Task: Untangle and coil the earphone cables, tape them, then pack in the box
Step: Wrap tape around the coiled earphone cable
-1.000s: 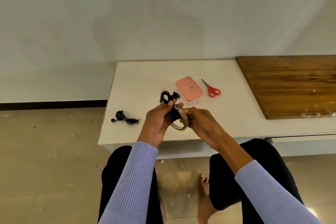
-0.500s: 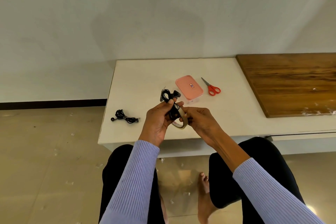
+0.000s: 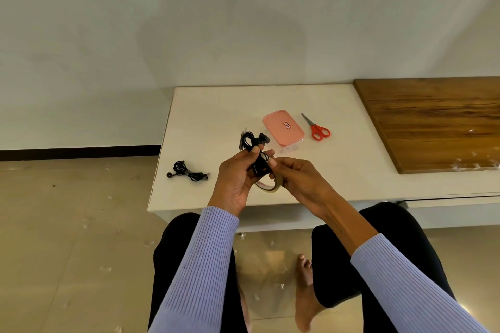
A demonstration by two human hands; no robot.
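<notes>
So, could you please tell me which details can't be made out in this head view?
- Tape roll: mostly hidden by the left hand and right hand; whether tape already wraps the held earphone coil can't be told.
- Pink box: lid on, contents hidden; its label is too small to read.
- Second earphone on the table: too small to see any tape.
- Wooden board: cut off by the right edge.

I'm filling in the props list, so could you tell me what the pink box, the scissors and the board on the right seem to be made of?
Pink box: probably plastic, matte pink lid over a clear base. Scissors: grey metal-looking blades, glossy red handles, likely plastic. Board: wood or wood-look laminate, brown grain streaks.
</notes>
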